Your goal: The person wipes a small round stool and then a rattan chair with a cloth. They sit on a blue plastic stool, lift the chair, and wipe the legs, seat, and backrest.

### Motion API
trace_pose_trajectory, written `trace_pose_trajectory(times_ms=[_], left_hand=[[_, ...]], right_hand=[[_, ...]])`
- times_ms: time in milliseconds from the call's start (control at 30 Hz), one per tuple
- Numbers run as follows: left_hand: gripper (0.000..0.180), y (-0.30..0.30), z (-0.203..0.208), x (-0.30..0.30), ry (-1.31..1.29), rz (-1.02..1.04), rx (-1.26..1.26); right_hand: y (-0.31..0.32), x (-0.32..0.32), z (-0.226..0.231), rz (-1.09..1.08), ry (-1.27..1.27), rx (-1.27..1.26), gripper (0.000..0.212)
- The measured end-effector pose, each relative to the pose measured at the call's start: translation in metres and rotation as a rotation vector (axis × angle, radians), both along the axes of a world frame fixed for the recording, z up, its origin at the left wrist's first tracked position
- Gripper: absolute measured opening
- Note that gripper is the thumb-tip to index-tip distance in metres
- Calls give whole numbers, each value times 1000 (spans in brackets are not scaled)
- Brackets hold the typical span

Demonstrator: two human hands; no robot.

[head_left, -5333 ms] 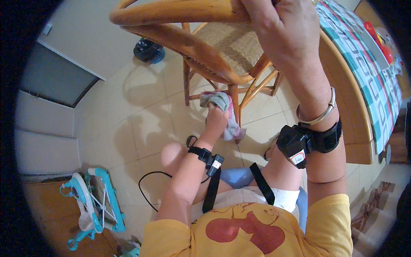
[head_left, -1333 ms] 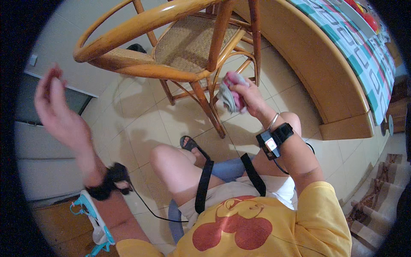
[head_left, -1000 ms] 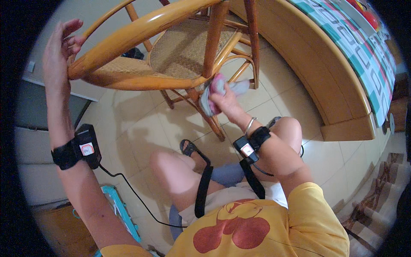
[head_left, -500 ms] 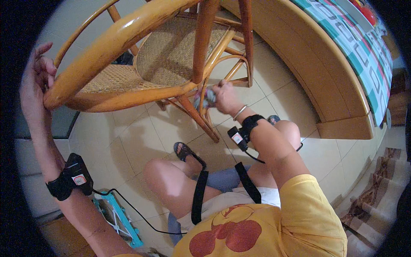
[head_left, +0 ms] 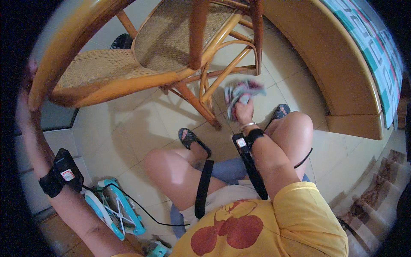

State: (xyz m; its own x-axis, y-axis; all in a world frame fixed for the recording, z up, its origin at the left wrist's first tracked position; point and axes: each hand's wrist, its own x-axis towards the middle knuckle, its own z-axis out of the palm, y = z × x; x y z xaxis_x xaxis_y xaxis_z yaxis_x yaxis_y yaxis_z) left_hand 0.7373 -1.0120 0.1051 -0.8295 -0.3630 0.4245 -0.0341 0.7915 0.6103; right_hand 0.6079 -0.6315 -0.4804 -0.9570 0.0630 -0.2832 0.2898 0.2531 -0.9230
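A rattan chair [head_left: 115,89] with a woven cane seat and back and glossy orange-brown poles fills the upper left. At its far left end my left hand [head_left: 31,70] is closed on the thick curved pole; the fingers are dim and partly hidden behind it. My right hand [head_left: 245,112] is closed on a crumpled multicoloured cloth [head_left: 240,93], grey-green with red and pink patches. Cloth and hand are above the tiled floor, to the right of the chair's legs and apart from them. The cloth is blurred by motion.
At the right stands a curved wooden cabinet [head_left: 312,55] under a patterned teal cover [head_left: 376,38]. A folded turquoise-and-white frame [head_left: 122,205] is by my left forearm. Black devices [head_left: 68,171] with cables are strapped to both forearms. A brown patterned fabric [head_left: 372,192] hangs at lower right.
My right hand has moved the cloth away from the chair's leg joint, rightward over the floor. The chair's left end and my left hand appear farther left and lower. The whole view has shifted somewhat.
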Motion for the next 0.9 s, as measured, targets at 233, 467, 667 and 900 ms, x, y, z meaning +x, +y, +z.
trace_pose_trajectory(times_ms=[233, 467, 667, 900], left_hand=[[17, -7, -6, 15, 186, 151, 22], [32, -56, 13, 23, 42, -62, 84], [50, -43, 5, 38, 39, -129, 202], [52, -27, -4, 31, 138, 11, 95]], right_hand=[[-42, 44, 30, 511, -258, -232, 37], [-55, 59, 15, 889, -142, 141, 62], [-30, 19, 1, 357, -326, -182, 56], [-6, -65, 58, -237, 204, -244, 43]])
